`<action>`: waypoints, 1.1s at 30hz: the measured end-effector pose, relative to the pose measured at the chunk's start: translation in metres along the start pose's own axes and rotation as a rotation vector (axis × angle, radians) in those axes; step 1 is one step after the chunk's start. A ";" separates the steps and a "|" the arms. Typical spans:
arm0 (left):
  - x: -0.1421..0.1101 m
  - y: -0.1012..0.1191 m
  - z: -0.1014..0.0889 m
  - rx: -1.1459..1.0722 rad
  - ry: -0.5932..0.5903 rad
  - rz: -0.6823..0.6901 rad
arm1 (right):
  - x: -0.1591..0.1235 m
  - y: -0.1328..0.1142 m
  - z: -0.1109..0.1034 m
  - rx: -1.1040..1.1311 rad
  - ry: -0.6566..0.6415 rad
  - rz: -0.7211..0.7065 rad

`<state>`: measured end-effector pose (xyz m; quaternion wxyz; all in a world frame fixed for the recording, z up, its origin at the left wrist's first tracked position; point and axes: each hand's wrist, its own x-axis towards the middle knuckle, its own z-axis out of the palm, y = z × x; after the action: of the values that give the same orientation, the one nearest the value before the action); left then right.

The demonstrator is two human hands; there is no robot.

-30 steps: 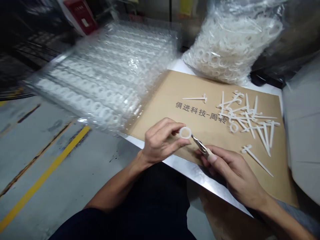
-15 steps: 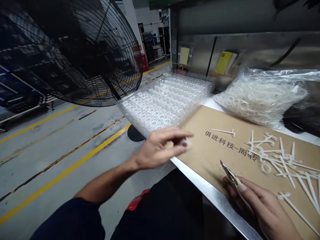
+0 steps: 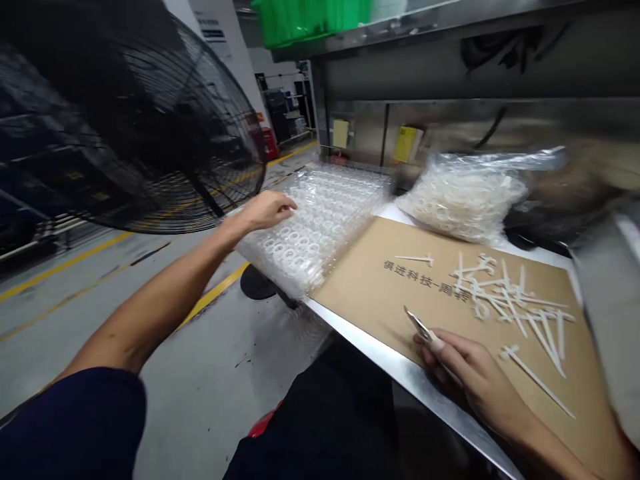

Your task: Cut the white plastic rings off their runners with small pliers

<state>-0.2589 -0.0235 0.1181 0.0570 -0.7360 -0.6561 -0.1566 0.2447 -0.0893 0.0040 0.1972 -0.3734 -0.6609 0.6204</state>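
Observation:
My left hand (image 3: 270, 210) reaches over the clear plastic tray (image 3: 320, 267), which holds rows of white plastic rings (image 3: 291, 253). Its fingers are curled and pressed together above the tray's left part; whatever sits between the fingertips is hidden. In my right hand (image 3: 465, 373) is a pair of nippers (image 3: 419, 325), wrapped by the fingers, with metal jaws pointing up and left over the cardboard sheet (image 3: 360, 287). On that cardboard, beyond and right of the nippers, lies a loose heap of white plastic sprues (image 3: 510, 297). One single sprue (image 3: 414, 258) lies apart near the printed characters.
A clear bag of white plastic rings (image 3: 460, 203) rests at the back of the bench. A large black fan (image 3: 200, 133) stands close on the left, beside the tray. The bench's metal edge (image 3: 360, 347) runs nearest my lap. A green crate (image 3: 310, 20) sits overhead.
My left hand, which pinched a small white piece near the cardboard's edge, has moved up and left over the tray. The nippers remain in my right hand. The view has shifted right.

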 end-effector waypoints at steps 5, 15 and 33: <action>0.007 0.053 -0.008 -0.007 0.174 0.111 | -0.001 -0.014 0.004 -0.119 0.014 -0.100; 0.036 0.300 0.100 -0.402 -0.353 0.535 | -0.004 -0.022 -0.005 -0.285 -0.115 -0.231; -0.018 0.249 0.144 -0.529 -0.195 0.263 | -0.002 -0.024 -0.009 -0.311 -0.145 -0.278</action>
<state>0.0066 -0.0316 0.0072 -0.1801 -0.8154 -0.4940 -0.2420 0.2470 -0.0836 0.0291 0.1726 -0.2590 -0.8061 0.5033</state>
